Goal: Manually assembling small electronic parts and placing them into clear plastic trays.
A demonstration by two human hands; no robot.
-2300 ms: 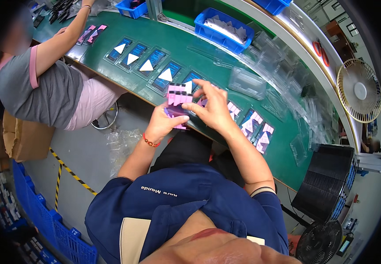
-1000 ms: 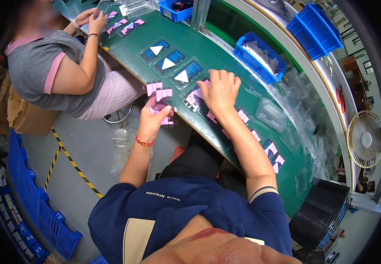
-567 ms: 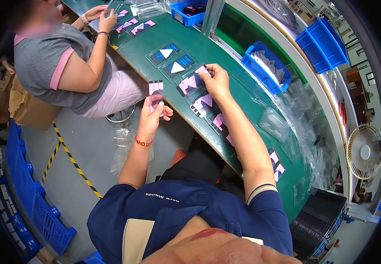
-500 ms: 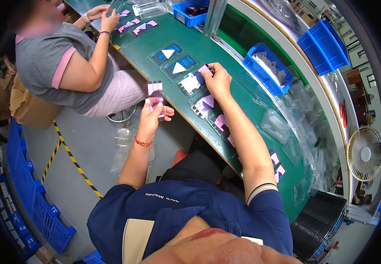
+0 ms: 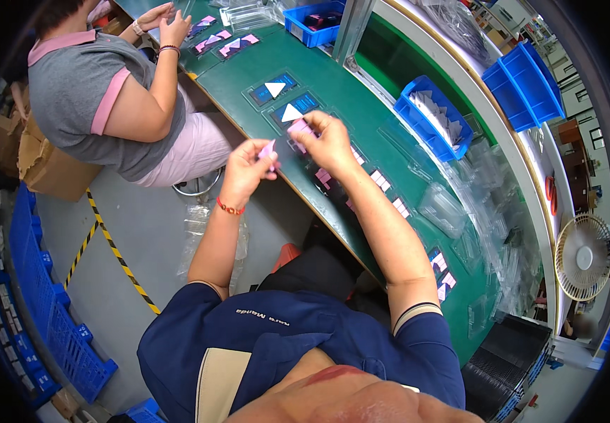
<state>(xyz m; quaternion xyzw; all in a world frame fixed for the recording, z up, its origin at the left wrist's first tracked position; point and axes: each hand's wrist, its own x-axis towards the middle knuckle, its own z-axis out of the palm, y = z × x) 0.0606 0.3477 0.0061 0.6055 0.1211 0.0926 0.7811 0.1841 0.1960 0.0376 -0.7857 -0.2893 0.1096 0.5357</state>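
Note:
My left hand (image 5: 247, 170), with a red bracelet at its wrist, is just off the near edge of the green table. Its fingers pinch a small pink card (image 5: 267, 149), seen nearly edge-on. My right hand (image 5: 325, 143) is over the table, thumb and fingers closed on another pink card (image 5: 299, 128), close to a clear tray with a dark blue insert and a white triangle (image 5: 291, 113). A similar tray with a white triangle (image 5: 275, 89) lies farther off. Under and beside my right forearm runs a row of pink-and-black pieces (image 5: 323, 176), partly covered by the arm.
A blue bin (image 5: 433, 118) of white pieces stands at the table's far side, with loose clear plastic trays (image 5: 442, 204) nearby. Another person (image 5: 132, 92) works at the left. A white fan (image 5: 583, 255) and a stack of black trays (image 5: 506, 366) are at the right.
My right hand has drawn back toward my left hand and now pinches a pink card. My left hand has turned, and its card sits more upright and edge-on.

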